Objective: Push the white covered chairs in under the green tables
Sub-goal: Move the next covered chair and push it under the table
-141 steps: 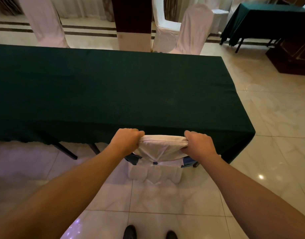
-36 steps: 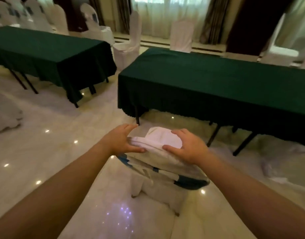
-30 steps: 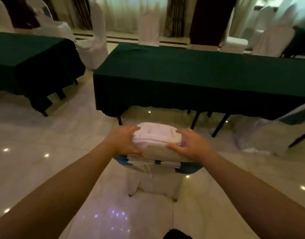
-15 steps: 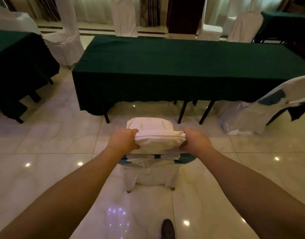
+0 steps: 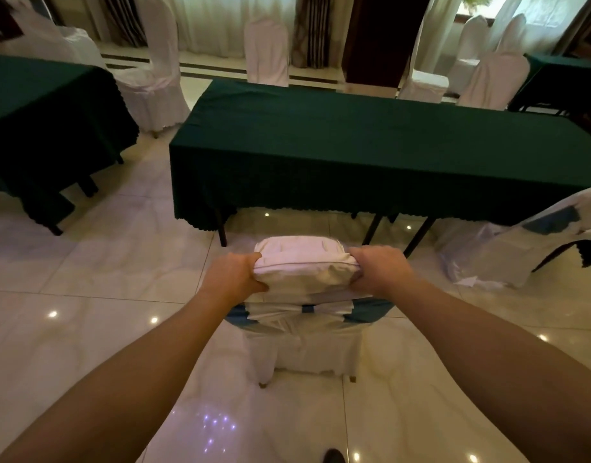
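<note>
chair [image 5: 305, 342] before table [image 5: 370, 152], second table [image 5: 43, 108] left, tilted chair [image 5: 527, 242] right

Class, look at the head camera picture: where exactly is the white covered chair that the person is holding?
The held chair stands centre frame on the floor, short of the middle green table, with the left hand and right hand gripping its backrest.

White cloth chair cover [image 5: 305, 272] (creased), matt green tablecloth [image 5: 370, 152], glossy floor tiles [image 5: 120, 262]

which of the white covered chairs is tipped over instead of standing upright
The white covered chair at the far right, leaning at a slant by the near green table's right end. The others stand upright, including the one both hands hold.
</note>
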### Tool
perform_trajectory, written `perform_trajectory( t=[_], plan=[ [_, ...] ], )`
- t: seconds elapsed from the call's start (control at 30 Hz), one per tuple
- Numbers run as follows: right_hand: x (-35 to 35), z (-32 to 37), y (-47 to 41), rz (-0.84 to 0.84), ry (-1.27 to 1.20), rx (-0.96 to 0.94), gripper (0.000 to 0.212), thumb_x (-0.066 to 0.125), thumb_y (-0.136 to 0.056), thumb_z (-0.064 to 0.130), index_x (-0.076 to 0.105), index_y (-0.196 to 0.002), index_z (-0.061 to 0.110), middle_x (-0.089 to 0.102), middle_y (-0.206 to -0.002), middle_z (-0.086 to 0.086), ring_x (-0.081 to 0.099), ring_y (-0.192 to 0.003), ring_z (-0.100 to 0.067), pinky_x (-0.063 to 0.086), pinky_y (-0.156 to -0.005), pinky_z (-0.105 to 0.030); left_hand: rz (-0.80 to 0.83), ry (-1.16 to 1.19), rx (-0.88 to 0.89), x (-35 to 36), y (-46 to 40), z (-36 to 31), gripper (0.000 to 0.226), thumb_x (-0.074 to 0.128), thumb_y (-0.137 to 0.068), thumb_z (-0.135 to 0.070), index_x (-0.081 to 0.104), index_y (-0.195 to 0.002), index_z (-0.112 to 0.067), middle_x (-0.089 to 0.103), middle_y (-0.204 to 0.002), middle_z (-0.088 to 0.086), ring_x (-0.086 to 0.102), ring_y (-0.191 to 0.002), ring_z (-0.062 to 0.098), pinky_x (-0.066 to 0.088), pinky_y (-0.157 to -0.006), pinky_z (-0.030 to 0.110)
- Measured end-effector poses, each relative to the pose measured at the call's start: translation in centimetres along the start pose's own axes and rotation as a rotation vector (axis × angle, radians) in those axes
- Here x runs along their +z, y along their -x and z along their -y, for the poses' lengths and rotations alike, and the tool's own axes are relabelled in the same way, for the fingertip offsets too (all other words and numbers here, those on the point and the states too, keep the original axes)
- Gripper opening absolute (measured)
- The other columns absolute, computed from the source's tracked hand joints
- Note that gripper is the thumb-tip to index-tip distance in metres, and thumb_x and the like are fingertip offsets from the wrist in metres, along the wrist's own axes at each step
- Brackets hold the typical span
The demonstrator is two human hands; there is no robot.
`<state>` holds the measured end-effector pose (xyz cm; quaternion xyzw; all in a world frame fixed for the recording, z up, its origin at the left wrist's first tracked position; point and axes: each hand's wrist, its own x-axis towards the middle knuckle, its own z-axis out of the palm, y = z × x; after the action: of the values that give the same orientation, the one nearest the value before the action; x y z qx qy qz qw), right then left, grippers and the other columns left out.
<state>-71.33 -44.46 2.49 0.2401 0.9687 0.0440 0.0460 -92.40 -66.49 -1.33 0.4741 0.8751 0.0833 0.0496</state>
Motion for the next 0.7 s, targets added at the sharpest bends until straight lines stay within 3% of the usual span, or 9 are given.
perform_trajectory(
  t=[0.27,0.5,0.7],
  plan=[
    [-1.7,1.2,-4.4,0.003,0.067,-0.009,0.043,0.074,-0.072,0.048,0.055,-0.109,0.038,0.051,-0.079,0.010,0.044,-0.065,-0.015,0.021,-0.049,-0.027,-0.086,0.016,0.014,-0.9,-3.2,3.1,0.054,0.074,-0.073,-0.064,0.062,-0.113,-0.029,0.070,-0.094,0.000,0.065,-0.081,0.021,0.055,-0.073,0.034],
    [-1.2,-1.4,-10.6,0.007,0.057,-0.033,0.052,0.071,-0.075,0.048,0.055,-0.122,0.036,0.053,-0.085,0.009,0.048,-0.072,-0.016,0.033,-0.058,-0.030,-0.078,0.017,0.005,-1.3,-9.6,3.7,0.052,0.076,-0.075,-0.060,0.062,-0.112,-0.027,0.070,-0.098,0.000,0.065,-0.085,0.024,0.055,-0.075,0.036],
    [-1.3,-5.5,-19.0,0.016,0.026,-0.059,0.049,0.069,-0.074,0.048,0.057,-0.121,0.038,0.051,-0.077,0.010,0.045,-0.063,-0.012,0.032,-0.056,-0.029,-0.070,0.026,-0.021,-2.3,-18.0,3.6,0.045,0.074,-0.078,-0.058,0.061,-0.107,-0.027,0.069,-0.096,0.000,0.064,-0.086,0.024,0.054,-0.079,0.038]
  ],
)
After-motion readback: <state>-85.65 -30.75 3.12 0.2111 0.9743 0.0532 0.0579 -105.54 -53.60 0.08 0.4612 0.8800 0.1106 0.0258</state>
